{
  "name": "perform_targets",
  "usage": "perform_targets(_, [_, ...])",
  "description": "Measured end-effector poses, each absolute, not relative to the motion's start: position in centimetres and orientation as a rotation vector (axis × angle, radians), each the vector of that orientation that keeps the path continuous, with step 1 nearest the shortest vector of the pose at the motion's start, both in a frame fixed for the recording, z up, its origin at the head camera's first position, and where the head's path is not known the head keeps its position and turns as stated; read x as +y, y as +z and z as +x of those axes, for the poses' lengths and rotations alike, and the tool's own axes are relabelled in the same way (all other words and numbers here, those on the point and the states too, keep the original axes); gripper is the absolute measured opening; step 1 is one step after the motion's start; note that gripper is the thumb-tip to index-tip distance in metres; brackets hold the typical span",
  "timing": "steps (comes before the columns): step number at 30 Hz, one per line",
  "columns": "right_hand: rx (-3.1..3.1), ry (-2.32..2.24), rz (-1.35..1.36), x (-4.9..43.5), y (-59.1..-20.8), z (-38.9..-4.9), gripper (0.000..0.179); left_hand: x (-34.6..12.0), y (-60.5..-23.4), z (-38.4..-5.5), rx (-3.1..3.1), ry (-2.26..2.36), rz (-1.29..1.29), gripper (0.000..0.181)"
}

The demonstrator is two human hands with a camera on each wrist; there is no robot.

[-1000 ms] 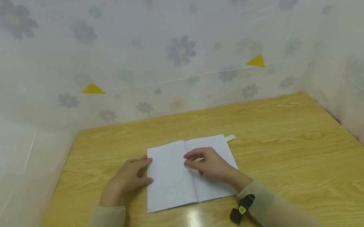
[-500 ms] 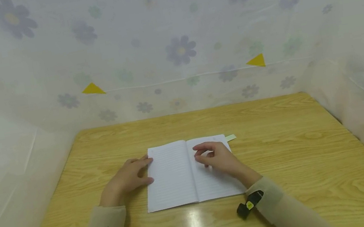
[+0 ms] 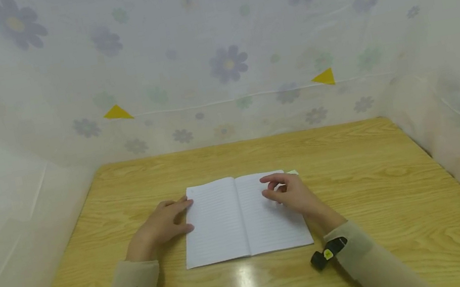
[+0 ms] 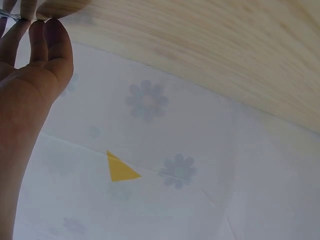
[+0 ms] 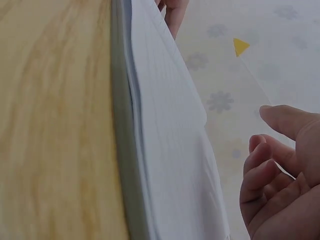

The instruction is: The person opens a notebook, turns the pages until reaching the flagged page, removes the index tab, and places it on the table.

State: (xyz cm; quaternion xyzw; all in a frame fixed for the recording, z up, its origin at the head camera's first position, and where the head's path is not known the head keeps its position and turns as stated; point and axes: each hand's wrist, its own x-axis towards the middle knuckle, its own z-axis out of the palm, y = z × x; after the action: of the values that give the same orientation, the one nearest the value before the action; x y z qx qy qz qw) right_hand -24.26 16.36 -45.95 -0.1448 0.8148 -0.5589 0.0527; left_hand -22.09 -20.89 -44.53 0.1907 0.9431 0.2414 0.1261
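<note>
An open notebook [image 3: 216,238] with lined white pages lies flat on the wooden table. At its left edge rests my left hand [image 3: 161,225], thumb and fingertips touching the page border. The left wrist view shows these fingers [image 4: 59,45] fairly straight against the tabletop and the notebook's edge. My right hand [image 3: 292,195] hovers over the right page, holding nothing. Its thumb and index finger are apart and the other fingers loosely bent, as the right wrist view of the hand [image 5: 280,185] shows. A pale green tab [image 3: 293,172] sticks out at the upper right, partly hidden by that hand.
The wooden table [image 3: 357,182] extends around the notebook. Translucent flowered sheeting [image 3: 176,45] hangs behind it and on both sides, with yellow triangles [image 3: 117,113] stuck on it. A black strap [image 3: 329,253] hangs off the right sleeve.
My right hand has moved rightward from the notebook's centre fold across the right page, its thumb and index finger spreading apart. The left hand has stayed at the left edge.
</note>
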Motion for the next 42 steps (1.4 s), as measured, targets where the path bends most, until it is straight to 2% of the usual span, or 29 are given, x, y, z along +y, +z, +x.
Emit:
perform_targets(17, [2.557, -1.629, -0.346, 19.9, -46.2, -24.3, 0.043, -20.9, -44.8, -22.1, 2.743, 0.725, 0.54, 0.068])
perform_targets(42, [2.608, -1.547, -0.374, 21.3, -46.9, -24.2, 0.048, -20.9, -44.8, -22.2, 2.743, 0.716, 0.528, 0.068])
